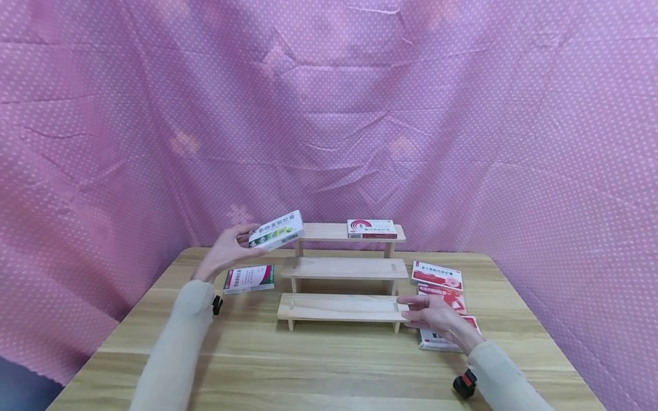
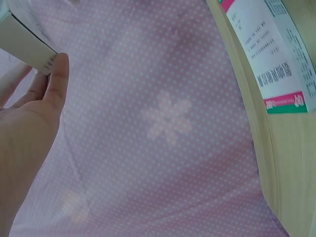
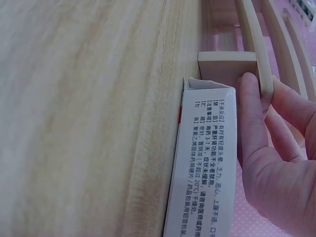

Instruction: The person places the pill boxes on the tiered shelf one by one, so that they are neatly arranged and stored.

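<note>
My left hand [image 1: 229,249] grips a white and green medicine box [image 1: 277,230], held tilted beside the left end of the top step of a three-tier wooden display stand [image 1: 344,267]. In the left wrist view, fingertips press the end of that box [image 2: 27,42]. My right hand [image 1: 437,315] pinches the right end of the stand's lowest step, with fingers on both sides of the board in the right wrist view. A white and red medicine box [image 1: 372,229] lies on the top step, toward its right end.
A white, pink and green box [image 1: 249,279] lies on the table [image 1: 288,371] left of the stand. To the right are a white and red box [image 1: 437,275], a red box [image 1: 442,298] and another box [image 1: 434,341] partly under my right hand. A pink dotted cloth [image 1: 329,114] hangs behind.
</note>
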`<state>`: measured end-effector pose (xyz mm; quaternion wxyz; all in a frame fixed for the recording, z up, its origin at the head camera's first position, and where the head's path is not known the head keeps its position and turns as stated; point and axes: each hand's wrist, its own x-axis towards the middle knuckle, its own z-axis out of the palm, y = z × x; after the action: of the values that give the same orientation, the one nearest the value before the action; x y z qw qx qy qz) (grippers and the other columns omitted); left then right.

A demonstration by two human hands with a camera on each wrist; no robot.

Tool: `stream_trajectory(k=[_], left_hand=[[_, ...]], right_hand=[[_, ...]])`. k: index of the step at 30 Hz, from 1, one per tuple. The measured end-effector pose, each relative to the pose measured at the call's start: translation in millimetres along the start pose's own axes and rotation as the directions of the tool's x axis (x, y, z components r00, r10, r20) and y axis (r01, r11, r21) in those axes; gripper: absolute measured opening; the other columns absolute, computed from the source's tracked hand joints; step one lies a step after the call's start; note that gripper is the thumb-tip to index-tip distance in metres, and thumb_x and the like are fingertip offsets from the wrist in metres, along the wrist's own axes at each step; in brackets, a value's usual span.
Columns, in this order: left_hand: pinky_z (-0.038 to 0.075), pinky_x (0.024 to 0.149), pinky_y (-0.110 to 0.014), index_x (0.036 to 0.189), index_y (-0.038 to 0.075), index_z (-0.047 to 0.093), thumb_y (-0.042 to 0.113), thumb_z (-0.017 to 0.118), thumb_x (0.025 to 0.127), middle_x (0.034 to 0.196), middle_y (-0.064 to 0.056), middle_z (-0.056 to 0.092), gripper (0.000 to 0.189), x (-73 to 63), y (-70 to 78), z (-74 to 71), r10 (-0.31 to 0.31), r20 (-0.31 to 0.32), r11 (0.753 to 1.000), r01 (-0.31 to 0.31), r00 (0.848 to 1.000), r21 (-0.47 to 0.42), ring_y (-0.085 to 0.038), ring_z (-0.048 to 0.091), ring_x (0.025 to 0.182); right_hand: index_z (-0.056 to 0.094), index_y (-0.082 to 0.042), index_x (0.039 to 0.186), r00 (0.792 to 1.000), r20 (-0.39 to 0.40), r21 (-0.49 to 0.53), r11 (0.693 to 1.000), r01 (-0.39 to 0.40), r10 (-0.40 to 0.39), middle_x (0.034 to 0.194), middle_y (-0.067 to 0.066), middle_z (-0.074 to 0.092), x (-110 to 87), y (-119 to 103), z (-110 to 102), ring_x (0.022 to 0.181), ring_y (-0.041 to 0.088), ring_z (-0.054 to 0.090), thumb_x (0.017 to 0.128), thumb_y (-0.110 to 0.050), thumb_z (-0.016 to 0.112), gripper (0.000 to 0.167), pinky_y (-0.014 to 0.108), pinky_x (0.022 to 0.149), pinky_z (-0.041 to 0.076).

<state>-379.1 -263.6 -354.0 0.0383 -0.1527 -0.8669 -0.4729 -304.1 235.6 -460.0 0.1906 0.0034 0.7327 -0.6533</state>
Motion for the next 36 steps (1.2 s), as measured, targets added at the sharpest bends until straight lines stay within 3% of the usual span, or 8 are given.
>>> stream_trajectory(k=[6,13,22,27,30,36], left_hand=[[0.057,0.091,-0.029,0.147,0.003,0.041,0.022,0.084,0.076,0.131,-0.022,0.058,0.085,12.4,6.8,10.1,0.019,0.025,0.999,-0.018,1.0,-0.029,-0.035,0.06,0.117],[0.056,0.095,-0.036,0.146,0.004,0.042,0.028,0.086,0.074,0.131,-0.017,0.059,0.088,24.6,18.2,23.1,0.016,0.043,1.0,-0.015,0.999,-0.027,-0.032,0.059,0.119],[0.055,0.097,-0.039,0.145,0.004,0.043,0.033,0.088,0.069,0.126,-0.014,0.063,0.093,43.5,29.9,39.0,0.022,0.079,1.0,-0.021,0.997,-0.005,-0.03,0.061,0.116],[0.055,0.094,-0.038,0.143,0.001,0.046,0.024,0.084,0.075,0.122,-0.013,0.064,0.081,54.0,38.8,47.1,0.03,0.09,0.996,-0.038,0.996,0.085,-0.027,0.062,0.109],[0.055,0.092,-0.038,0.142,0.002,0.047,0.028,0.085,0.074,0.12,-0.013,0.065,0.082,58.9,40.6,50.6,0.036,0.094,0.99,-0.048,0.995,0.136,-0.026,0.062,0.106],[0.053,0.095,-0.04,0.144,0.003,0.046,0.033,0.086,0.071,0.124,-0.014,0.063,0.088,67.4,42.3,55.9,0.033,0.105,0.987,-0.049,0.994,0.155,-0.028,0.061,0.108]], right_hand=[[0.058,0.0,0.132,1.0,-0.028,0.001,1.0,-0.007,0.007,0.13,0.019,0.055,2.3,1,0,0.099,0.019,0.065,0.088,-0.004,0.068,0.045,0.037,0.091,0.058],[0.054,0.005,0.135,0.999,0.023,0.013,0.999,0.047,-0.047,0.14,0.024,0.051,3.1,5,-4,0.1,0.016,0.066,0.089,-0.002,0.067,0.048,0.035,0.091,0.058],[0.055,0.004,0.134,0.999,0.028,0.016,0.999,0.045,-0.045,0.136,0.024,0.053,2.4,5,-2,0.097,0.017,0.067,0.089,-0.003,0.067,0.047,0.036,0.091,0.058],[0.056,0.003,0.133,1.0,0.002,0.015,1.0,0.025,-0.026,0.137,0.024,0.052,2.0,4,-1,0.097,0.017,0.067,0.088,-0.002,0.068,0.047,0.037,0.09,0.059],[0.056,0.003,0.133,1.0,0.002,0.011,1.0,0.025,-0.025,0.141,0.026,0.049,1.6,4,-1,0.098,0.018,0.067,0.089,-0.002,0.067,0.046,0.037,0.09,0.058],[0.056,0.002,0.134,1.0,0.005,0.007,1.0,0.027,-0.027,0.143,0.027,0.046,1.5,5,-2,0.099,0.018,0.067,0.089,-0.002,0.067,0.046,0.038,0.091,0.058]])
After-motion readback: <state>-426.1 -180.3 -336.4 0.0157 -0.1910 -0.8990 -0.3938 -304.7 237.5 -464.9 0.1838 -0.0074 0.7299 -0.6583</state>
